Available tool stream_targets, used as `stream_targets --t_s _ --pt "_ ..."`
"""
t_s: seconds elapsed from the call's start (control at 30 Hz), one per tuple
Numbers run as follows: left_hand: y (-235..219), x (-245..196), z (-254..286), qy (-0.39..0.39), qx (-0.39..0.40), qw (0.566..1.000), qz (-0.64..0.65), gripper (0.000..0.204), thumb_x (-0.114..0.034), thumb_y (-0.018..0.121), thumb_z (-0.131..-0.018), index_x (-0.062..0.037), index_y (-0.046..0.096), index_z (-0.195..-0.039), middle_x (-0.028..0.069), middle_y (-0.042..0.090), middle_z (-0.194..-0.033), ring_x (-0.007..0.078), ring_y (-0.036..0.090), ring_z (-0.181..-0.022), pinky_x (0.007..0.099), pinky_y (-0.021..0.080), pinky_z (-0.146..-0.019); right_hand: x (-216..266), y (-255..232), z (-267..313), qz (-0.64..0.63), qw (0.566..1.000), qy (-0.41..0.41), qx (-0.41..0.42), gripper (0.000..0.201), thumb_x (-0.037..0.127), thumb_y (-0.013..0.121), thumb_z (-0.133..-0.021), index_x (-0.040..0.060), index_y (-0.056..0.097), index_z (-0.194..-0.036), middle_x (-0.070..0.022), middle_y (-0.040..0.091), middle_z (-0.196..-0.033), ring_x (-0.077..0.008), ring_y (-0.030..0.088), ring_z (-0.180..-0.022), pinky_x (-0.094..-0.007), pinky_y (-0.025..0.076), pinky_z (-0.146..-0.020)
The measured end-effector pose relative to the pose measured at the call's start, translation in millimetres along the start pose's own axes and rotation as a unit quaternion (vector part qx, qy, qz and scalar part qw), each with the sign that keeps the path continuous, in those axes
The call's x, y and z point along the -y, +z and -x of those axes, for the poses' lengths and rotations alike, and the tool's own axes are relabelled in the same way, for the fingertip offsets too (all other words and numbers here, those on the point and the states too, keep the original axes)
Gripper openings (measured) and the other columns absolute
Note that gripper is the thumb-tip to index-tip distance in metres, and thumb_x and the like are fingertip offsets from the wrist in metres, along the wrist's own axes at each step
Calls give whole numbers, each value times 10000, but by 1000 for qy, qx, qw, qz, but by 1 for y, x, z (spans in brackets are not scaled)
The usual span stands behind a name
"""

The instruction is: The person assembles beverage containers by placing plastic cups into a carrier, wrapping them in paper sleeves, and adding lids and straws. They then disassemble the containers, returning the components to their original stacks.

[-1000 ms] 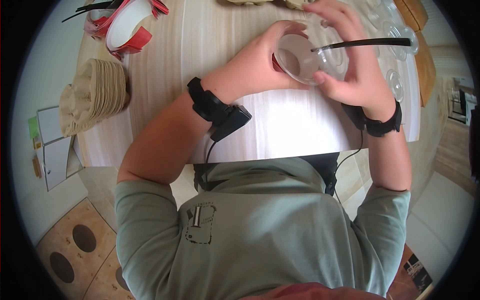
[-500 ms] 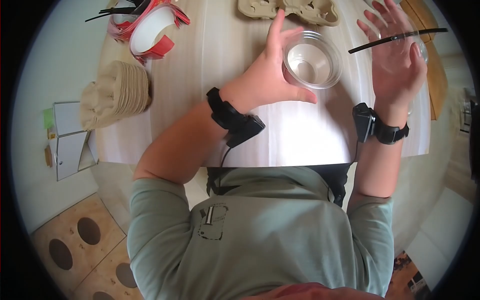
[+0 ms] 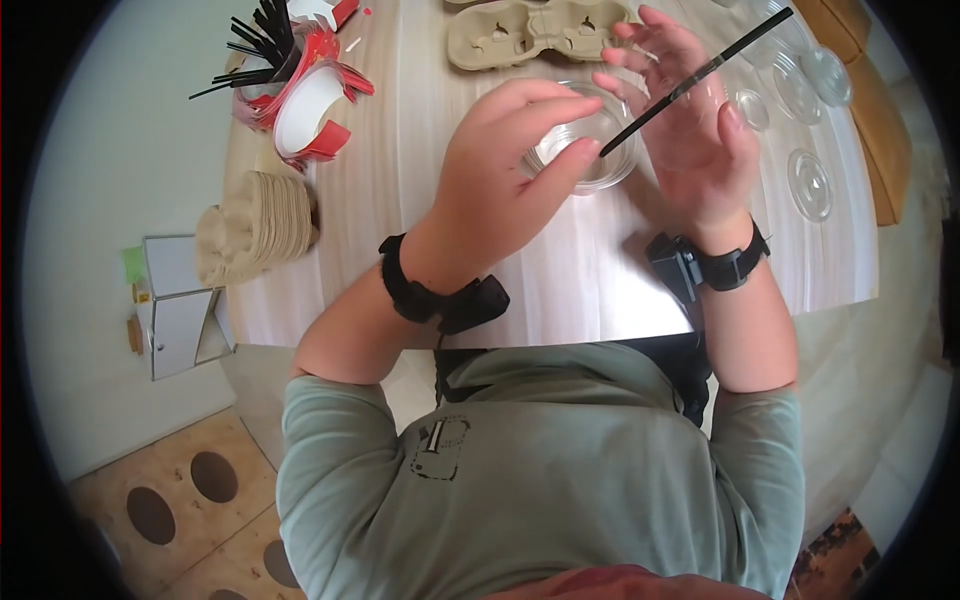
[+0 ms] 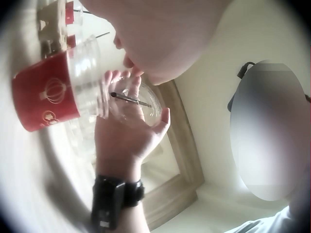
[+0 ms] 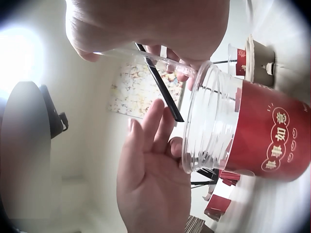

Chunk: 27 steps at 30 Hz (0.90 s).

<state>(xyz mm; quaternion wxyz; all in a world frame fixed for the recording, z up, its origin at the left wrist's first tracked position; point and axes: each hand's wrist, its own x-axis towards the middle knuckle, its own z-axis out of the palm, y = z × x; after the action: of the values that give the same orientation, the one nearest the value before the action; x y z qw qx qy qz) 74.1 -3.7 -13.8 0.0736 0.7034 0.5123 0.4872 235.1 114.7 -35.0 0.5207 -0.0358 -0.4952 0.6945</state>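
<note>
A clear plastic cup (image 3: 598,182) with a red printed sleeve (image 5: 274,128) stands upright on the table in front of me. My right hand (image 3: 690,140) holds a clear domed lid (image 4: 151,108) between thumb and fingers, palm turned up. Through that lid runs a black straw (image 3: 700,82), slanting so its lower end hangs by the cup's rim. Over the cup's left side is my left hand (image 3: 505,165), its thumb and fingers spread apart close to the straw's lower end. In the right wrist view, nothing lies between the left hand's (image 5: 158,174) fingers.
A moulded cup carrier (image 3: 535,38) lies beyond the cup. At left are a stack of carriers (image 3: 265,230), red paper sleeves (image 3: 310,110) and a bundle of black straws (image 3: 265,45). Several clear lids (image 3: 810,185) lie along the right edge of the table.
My left hand has let go of the cup and risen over its left side. The right hand moved away rightward with lid and straw, then came back left, the straw now tilted more steeply.
</note>
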Motion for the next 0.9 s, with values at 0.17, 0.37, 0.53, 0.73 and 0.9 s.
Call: stream_targets --t_s 0.17,0.37,0.53,0.73,0.9 --pt "1 -17 -18 -176 63 979 84 259 -16 661 -954 -4 709 -1208 49 730 -1054 52 555 -790 213 447 -692 -8 0 11 -45 997 42 46 1004 610 666 -841 -1 305 -1552 -126 431 -1485 -234 464 -1339 -417 365 -1136" --pt "8 -18 -44 -256 107 938 208 209 -34 694 -951 19 700 -1154 23 737 -929 13 576 -740 186 462 -656 5 8 11 19 999 18 32 994 622 638 -822 -1 353 -1543 -166 450 -1466 -292 466 -1358 -447 353 -1158" --pt "19 -22 -50 -272 122 927 226 144 -38 711 -924 15 673 -1053 36 715 -815 54 647 -638 224 507 -551 13 14 9 30 999 26 32 915 625 596 -866 23 395 -1525 -136 475 -1440 -261 474 -1347 -412 331 -1175" --pt "8 -29 -48 -179 172 964 94 114 -75 693 -886 -2 677 -972 25 679 -757 72 629 -586 244 495 -569 13 0 4 58 997 -4 57 938 638 557 -871 -3 378 -1532 -152 467 -1446 -277 479 -1336 -442 349 -1168" --pt "-18 -23 -36 -73 187 975 -98 113 -113 694 -829 -46 681 -919 33 634 -767 119 600 -627 287 470 -587 20 -4 0 23 998 -48 32 970 651 538 -878 -26 351 -1546 -179 447 -1482 -294 475 -1343 -472 364 -1164"
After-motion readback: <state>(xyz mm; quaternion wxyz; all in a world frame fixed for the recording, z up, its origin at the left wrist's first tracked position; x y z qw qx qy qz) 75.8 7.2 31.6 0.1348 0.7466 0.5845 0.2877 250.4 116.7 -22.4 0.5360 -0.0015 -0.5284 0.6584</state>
